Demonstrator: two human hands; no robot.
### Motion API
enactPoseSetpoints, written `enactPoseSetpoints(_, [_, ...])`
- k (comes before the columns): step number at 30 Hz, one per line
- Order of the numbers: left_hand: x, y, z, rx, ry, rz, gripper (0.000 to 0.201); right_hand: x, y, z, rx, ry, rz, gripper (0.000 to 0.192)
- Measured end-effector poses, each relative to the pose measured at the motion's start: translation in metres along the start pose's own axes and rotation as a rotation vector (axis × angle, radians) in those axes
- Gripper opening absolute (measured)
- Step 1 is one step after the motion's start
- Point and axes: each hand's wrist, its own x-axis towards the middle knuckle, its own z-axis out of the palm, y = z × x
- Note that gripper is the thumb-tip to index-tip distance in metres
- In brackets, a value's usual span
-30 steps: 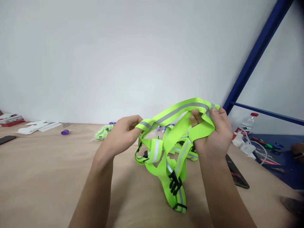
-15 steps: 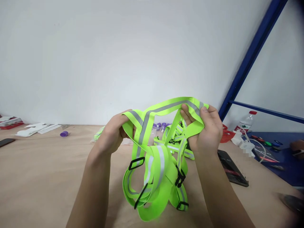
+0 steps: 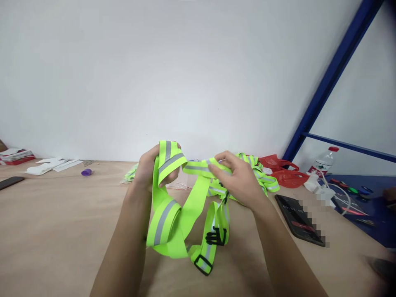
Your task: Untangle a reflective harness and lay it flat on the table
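Observation:
Above the table I hold a neon yellow-green reflective vest made of elastic straps [image 3: 167, 218] with grey stripes. My left hand [image 3: 148, 169] is closed round its straps at the left, with a folded band over the fingers. My right hand [image 3: 238, 177] pinches another strap between thumb and fingers at the right. Loops of strap hang between and below the hands. A black side-release buckle [image 3: 216, 236] and a black slider [image 3: 203, 265] dangle at the lower right. Behind my right hand lies a pile of similar reflective straps [image 3: 267, 181], partly hidden.
On the right are a phone [image 3: 298, 220], a red plastic bag [image 3: 289, 177], a bottle with a red cap [image 3: 324, 161] and a white charger with cable [image 3: 323, 194]. To the left lie a purple cap [image 3: 86, 172], white paper pieces [image 3: 46, 167] and another phone [image 3: 10, 182].
My hands have come closer together; the right moved left and down. The top strap stretched between them is now folded shorter, and the hanging buckle has swung left.

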Motion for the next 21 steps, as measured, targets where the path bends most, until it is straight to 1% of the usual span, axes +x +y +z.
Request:
enactPoseSetpoints(1, [0.001,-0.001,-0.001,0.001,0.011,0.006,0.014,-0.001,-0.002,0.002,-0.096,-0.017,-0.006,0.018])
enactPoseSetpoints(3, [0.005,-0.004,-0.002,0.011,0.057,0.008,0.019,-0.004,-0.007,0.006,-0.173,0.030,-0.060,0.016])
enactPoseSetpoints(5, [0.009,-0.009,-0.002,0.024,0.124,0.004,0.024,-0.010,-0.015,0.008,-0.114,0.098,-0.155,0.016])
enactPoseSetpoints(6, [0.011,-0.012,0.000,0.029,0.156,0.009,0.027,-0.014,-0.020,0.010,-0.066,0.096,-0.198,0.018])
enactPoseSetpoints(8, [0.011,-0.017,0.006,0.021,0.205,0.061,0.031,-0.022,-0.029,0.014,-0.018,0.000,-0.251,0.020])
enactPoseSetpoints(9, [0.011,-0.018,0.010,0.013,0.225,0.104,0.030,-0.026,-0.033,0.017,-0.035,-0.063,-0.268,0.021])
enactPoseSetpoints(11, [0.008,-0.020,0.018,-0.001,0.247,0.192,0.028,-0.032,-0.039,0.024,-0.125,-0.165,-0.299,0.027])
enactPoseSetpoints(12, [0.006,-0.020,0.022,-0.003,0.249,0.228,0.025,-0.033,-0.040,0.028,-0.179,-0.195,-0.315,0.031])
enactPoseSetpoints(14, [0.002,-0.019,0.028,-0.006,0.244,0.277,0.022,-0.036,-0.040,0.036,-0.267,-0.231,-0.332,0.037])
enactPoseSetpoints(16, [-0.001,-0.018,0.031,-0.021,0.247,0.320,0.020,-0.037,-0.040,0.042,-0.328,-0.253,-0.321,0.039])
enactPoseSetpoints(18, [-0.002,-0.018,0.033,-0.027,0.262,0.363,0.020,-0.037,-0.039,0.044,-0.364,-0.273,-0.295,0.034])
enactPoseSetpoints(21, [-0.001,-0.019,0.031,0.000,0.282,0.395,0.021,-0.037,-0.039,0.041,-0.358,-0.292,-0.260,0.020])
